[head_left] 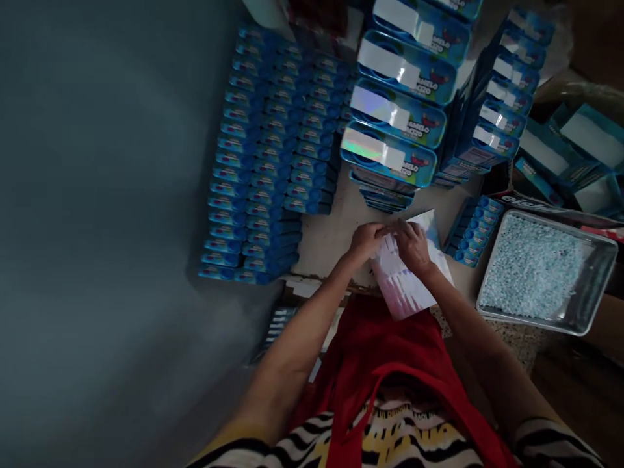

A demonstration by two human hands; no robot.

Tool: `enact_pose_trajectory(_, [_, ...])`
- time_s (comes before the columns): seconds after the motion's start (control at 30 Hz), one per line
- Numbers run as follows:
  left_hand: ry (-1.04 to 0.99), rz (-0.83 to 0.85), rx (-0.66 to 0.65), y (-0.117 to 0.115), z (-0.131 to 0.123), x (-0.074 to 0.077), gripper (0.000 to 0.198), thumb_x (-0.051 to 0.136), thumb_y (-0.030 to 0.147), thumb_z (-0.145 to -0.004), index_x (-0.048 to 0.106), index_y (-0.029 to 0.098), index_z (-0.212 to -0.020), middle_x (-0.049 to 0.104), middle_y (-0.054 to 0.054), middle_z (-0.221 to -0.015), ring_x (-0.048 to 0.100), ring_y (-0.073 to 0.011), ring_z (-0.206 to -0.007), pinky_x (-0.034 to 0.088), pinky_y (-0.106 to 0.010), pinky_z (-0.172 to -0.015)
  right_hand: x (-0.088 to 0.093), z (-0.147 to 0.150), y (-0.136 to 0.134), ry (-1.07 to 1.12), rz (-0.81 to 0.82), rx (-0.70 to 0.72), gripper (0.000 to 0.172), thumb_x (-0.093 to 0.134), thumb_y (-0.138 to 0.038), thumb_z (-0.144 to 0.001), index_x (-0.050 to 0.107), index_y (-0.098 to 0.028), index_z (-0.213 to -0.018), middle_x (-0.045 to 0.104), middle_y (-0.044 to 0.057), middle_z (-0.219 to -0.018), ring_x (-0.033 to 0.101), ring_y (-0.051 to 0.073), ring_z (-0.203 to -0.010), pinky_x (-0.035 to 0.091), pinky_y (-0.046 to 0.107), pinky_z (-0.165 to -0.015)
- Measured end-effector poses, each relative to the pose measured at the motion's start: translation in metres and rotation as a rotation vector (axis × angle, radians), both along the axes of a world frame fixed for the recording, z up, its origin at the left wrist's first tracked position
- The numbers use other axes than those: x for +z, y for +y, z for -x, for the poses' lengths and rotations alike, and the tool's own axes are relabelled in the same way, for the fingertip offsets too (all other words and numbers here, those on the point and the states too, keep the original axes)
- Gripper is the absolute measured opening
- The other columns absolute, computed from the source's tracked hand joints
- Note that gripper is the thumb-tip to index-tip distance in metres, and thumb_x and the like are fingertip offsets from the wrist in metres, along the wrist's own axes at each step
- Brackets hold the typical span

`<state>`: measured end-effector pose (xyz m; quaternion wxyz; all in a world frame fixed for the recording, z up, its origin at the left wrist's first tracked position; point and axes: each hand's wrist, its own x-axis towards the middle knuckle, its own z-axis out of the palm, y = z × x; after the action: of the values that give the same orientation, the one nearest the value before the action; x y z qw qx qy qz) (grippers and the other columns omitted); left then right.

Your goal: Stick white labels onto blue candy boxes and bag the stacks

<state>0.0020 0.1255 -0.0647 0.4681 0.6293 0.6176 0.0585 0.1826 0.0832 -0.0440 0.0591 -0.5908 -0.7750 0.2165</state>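
Observation:
A glossy white sheet (407, 286) with shiny, pinkish reflections lies at the table's near edge, partly overhanging it. My left hand (366, 242) is at the sheet's upper left side, its fingers drawn together in a pinch. Over the sheet's upper part rests my right hand (412, 248), with fingers curled and pressed together. The fingertips of both hands meet there, and whatever lies between them is too small and dark to make out. Just beyond stands a stack of blue boxes (390, 153) with shiny strips across their tops.
Rows of small blue packs (273, 162) fill the table's left side. More blue boxes (502, 110) stand at back right, with small blue packs (475, 231) below them. A metal tray (598, 286) of pale blue pellets is at right, near an open carton of boxes (575, 156).

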Motion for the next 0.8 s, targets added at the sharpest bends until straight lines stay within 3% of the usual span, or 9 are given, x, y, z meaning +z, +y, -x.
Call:
enact_pose_trajectory(0.13, [-0.032,0.009,0.003,-0.004,-0.005,0.008,0.029,0.058,0.037,-0.096,0.081,0.019,-0.093,0.079,-0.006,-0.092,0.066,-0.0193,-0.082,0.042,-0.028,-0.073,-0.002,-0.006,-0.004,-0.037,-0.009,0.070,0.050,0.042,-0.018,-0.109,0.057,-0.018,-0.156,0.060,0.017,-0.156,0.053,0.034,-0.129,0.046,0.051,-0.105])
enact_pose_trajectory(0.43, [-0.121,0.065,0.049,-0.015,-0.013,0.027,0.034,0.055,0.042,-0.093,0.068,0.019,-0.072,0.065,-0.001,-0.070,0.056,-0.0165,-0.069,0.039,-0.027,-0.065,0.005,-0.018,-0.046,0.074,0.021,0.060,0.060,0.033,-0.012,-0.108,0.041,-0.015,-0.167,0.041,0.017,-0.173,0.039,0.032,-0.157,0.037,0.052,-0.123])
enact_pose_trajectory(0.57, [-0.166,0.085,0.088,-0.020,-0.011,0.037,0.029,0.056,0.041,-0.091,0.072,0.019,-0.081,0.072,-0.003,-0.079,0.061,-0.0185,-0.073,0.042,-0.028,-0.068,0.011,-0.016,-0.041,0.137,0.016,0.020,0.059,0.034,-0.016,-0.109,0.040,-0.011,-0.167,0.039,0.016,-0.174,0.038,0.033,-0.158,0.038,0.052,-0.125])
enact_pose_trajectory(0.8, [0.001,0.040,0.119,-0.028,-0.004,0.041,0.029,0.053,0.038,-0.094,0.073,0.019,-0.085,0.073,-0.005,-0.083,0.062,-0.0196,-0.077,0.041,-0.029,-0.071,0.008,-0.002,-0.033,0.154,0.071,0.089,0.058,0.034,-0.013,-0.108,0.046,-0.017,-0.165,0.047,0.014,-0.170,0.044,0.035,-0.151,0.043,0.053,-0.119])
